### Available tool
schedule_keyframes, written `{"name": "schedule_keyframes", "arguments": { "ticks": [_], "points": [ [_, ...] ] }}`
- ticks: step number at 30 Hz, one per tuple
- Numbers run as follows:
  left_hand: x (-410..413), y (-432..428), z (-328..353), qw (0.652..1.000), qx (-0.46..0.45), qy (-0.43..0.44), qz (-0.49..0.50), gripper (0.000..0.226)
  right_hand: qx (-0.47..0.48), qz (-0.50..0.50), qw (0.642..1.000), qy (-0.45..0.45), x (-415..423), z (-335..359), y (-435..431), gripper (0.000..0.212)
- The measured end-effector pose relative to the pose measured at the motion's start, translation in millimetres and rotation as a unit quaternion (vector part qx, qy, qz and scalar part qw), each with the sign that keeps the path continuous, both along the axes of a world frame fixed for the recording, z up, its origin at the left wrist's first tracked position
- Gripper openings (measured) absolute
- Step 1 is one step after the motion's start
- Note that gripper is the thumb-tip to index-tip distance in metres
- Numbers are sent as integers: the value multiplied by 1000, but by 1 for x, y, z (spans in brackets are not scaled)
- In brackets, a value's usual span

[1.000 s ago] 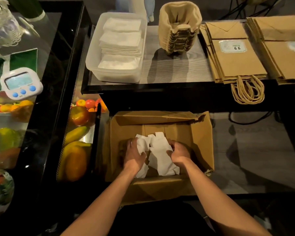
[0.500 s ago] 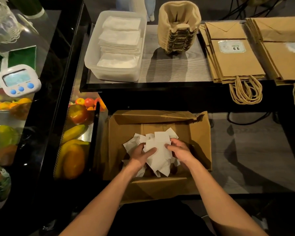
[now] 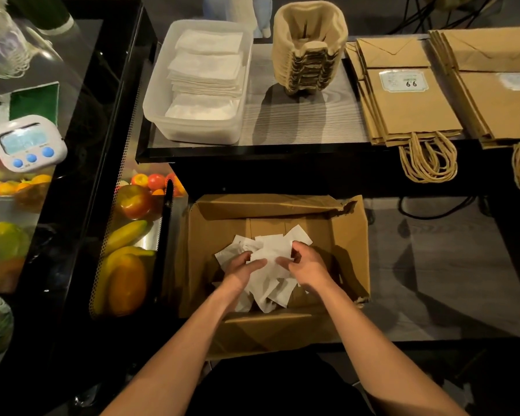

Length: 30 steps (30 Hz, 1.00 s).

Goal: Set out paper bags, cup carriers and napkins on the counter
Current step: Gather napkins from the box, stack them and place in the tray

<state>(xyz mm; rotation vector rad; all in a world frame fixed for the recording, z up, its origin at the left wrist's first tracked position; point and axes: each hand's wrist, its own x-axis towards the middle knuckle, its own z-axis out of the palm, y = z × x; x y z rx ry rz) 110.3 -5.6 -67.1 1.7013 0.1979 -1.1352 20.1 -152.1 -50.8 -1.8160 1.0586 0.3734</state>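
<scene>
left hand (image 3: 240, 270), right hand (image 3: 308, 265) seemingly grasping napkins (image 3: 270, 250), one box (image 3: 348, 244), two bag stacks (image 3: 409, 106), one carrier stack (image 3: 309, 46)

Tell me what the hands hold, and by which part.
A loose bunch of white napkins, inside the cardboard box: left hand on its left side, right hand pinching its upper right edge.

Single head-worn wide-angle view, steeply down, close above the cardboard box (image 3: 270, 331), counter (image 3: 297, 121) beyond.
</scene>
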Motion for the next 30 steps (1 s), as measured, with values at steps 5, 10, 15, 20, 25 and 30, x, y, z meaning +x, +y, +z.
{"name": "schedule_keyframes", "arguments": {
  "ticks": [5, 10, 15, 20, 25, 30],
  "points": [
    [3, 5, -9, 996, -40, 75, 30, 90, -26, 29, 997, -67, -1, 6, -1, 33],
    [5, 0, -1, 996, -28, 59, 67, 40, -65, 54, 993, -82, -1, 8, 4, 54],
    [8, -2, 0, 994, -34, 61, 89, 32, -207, 286, 931, -93, 3, 16, 6, 45],
    [10, -2, 2, 988, -3, 81, 135, 29, -163, 267, 949, -43, 11, 18, 11, 18],
    [13, 1, -5, 987, 21, 73, 145, 27, 14, 86, 994, -67, 3, 18, 7, 6],
    [10, -3, 0, 992, 33, 28, 117, 11, 107, -126, 977, -136, 9, 19, 5, 7]
  ]
}}
